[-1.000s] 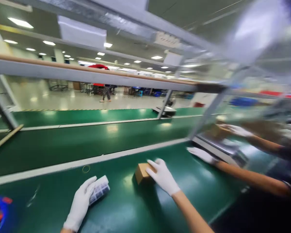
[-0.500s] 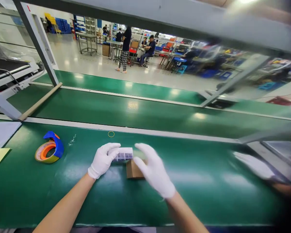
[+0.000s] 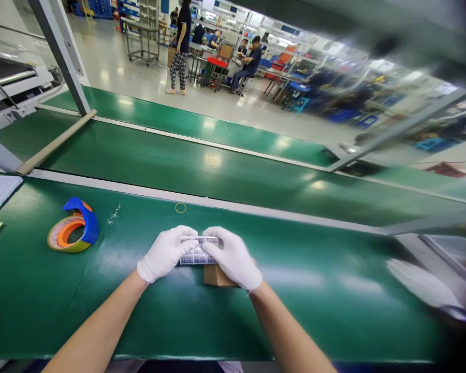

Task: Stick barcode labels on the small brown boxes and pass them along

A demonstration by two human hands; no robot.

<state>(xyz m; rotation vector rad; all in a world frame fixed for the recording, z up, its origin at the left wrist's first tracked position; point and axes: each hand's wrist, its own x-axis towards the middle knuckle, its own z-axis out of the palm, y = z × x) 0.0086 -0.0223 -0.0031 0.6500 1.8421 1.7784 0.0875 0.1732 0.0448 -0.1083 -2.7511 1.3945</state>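
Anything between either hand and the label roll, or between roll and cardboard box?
Nothing visible: left hand and right hand both hold the label roll. No other object shows between it and the cardboard box, which the right hand partly hides.

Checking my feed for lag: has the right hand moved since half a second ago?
Yes: the right hand has shifted left, closer to the yellow ring lying on the green surface, and now holds the printed labels.

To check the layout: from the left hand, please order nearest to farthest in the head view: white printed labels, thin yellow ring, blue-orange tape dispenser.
1. White printed labels, held in the left hand.
2. Thin yellow ring, beyond that hand.
3. Blue-orange tape dispenser, left of that hand.
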